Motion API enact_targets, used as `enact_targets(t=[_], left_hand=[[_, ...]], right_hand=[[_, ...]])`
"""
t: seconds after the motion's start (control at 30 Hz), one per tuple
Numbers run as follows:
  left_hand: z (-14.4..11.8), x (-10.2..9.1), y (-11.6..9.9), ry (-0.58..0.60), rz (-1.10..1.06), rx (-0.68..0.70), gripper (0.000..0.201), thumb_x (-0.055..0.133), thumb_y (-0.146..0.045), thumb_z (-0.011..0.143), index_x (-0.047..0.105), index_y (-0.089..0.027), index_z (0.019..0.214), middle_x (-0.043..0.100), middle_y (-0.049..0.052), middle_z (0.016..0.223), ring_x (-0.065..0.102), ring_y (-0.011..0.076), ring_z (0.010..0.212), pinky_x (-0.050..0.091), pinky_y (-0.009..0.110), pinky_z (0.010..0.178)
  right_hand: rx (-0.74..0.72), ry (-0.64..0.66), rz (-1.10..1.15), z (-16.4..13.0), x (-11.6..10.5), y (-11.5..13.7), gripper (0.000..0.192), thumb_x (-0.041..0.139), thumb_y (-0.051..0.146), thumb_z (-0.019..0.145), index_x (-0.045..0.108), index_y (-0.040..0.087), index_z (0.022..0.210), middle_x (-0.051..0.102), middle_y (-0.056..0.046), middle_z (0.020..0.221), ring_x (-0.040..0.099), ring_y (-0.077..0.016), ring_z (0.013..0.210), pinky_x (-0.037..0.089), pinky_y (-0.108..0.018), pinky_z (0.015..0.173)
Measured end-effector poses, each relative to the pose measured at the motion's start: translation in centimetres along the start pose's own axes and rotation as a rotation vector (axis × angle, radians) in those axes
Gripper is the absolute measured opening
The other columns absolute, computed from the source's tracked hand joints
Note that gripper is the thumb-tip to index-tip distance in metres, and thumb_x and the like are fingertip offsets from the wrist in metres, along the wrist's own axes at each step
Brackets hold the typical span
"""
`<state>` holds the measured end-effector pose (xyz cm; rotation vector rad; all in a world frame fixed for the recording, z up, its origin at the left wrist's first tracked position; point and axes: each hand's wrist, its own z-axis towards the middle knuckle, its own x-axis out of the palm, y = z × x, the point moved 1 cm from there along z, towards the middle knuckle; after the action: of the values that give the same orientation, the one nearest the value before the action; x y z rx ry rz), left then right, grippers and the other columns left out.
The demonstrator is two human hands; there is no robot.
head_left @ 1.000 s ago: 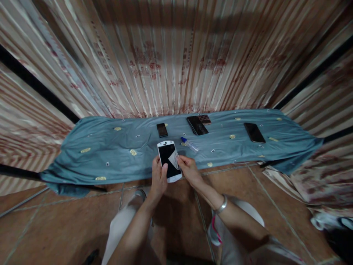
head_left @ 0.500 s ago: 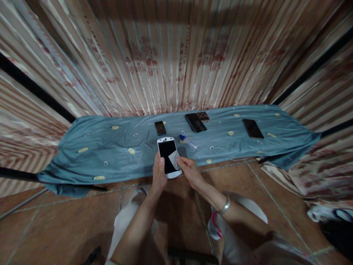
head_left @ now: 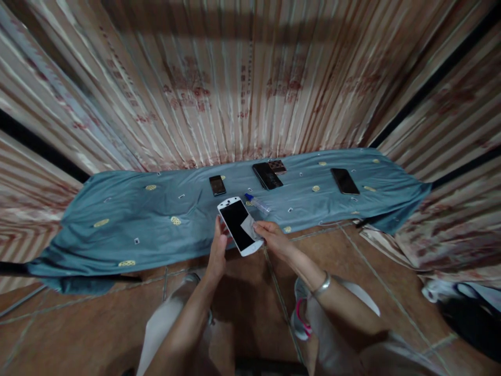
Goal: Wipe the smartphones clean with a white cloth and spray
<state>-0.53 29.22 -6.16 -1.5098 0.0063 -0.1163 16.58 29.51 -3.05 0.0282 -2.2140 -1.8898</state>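
Observation:
A white-framed smartphone with a dark screen is tilted in front of me, its top leaning left. My left hand is at the phone's left edge, with some fingers partly hidden behind it and the thumb off the screen. Between the fingers of my right hand is a pale grey wiping cloth, which lies over the lower right of the screen. Whether the right fingers also grip the phone's edge is hidden. Just beyond the phone lies a clear spray bottle with a blue top.
On the blue cloth-covered bench lie a small dark phone, a larger black phone touching a brown checkered item, and another black phone to the right. Curtains hang behind, with black poles at the sides.
The phone has turned so its top leans further left. My left thumb has come off its front, and the left hand sits lower along its edge. The view has shifted slightly.

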Motion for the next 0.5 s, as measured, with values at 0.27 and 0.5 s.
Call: enact_targets(t=[0.27,0.5], left_hand=[[-1.0,-1.3,-0.6,0.158,0.343,0.200,0.120,0.072,-0.060,0.068,-0.004,-0.024,0.154,0.012,0.023,0.161,0.026,0.0390,0.144,0.036,0.054,0.108],[-2.1,0.1,-0.8,0.263,1.047,0.535,0.123,0.081,-0.041,0.063,0.002,-0.016,0.154,0.016,0.029,0.159,0.011,0.0412,0.148,0.018,0.061,0.112]], right_hand=[[0.048,0.192,-0.231,-0.2,-5.4,1.8,0.049,0.070,0.065,0.067,0.069,0.016,0.069,0.060,0.002,0.057,0.048,-0.0119,0.053,0.036,-0.023,0.052],[0.070,0.301,-0.533,-0.5,-5.9,1.5,0.034,0.073,0.047,0.068,0.063,0.017,0.054,0.046,0.006,0.046,0.037,-0.0084,0.047,0.020,-0.022,0.046]])
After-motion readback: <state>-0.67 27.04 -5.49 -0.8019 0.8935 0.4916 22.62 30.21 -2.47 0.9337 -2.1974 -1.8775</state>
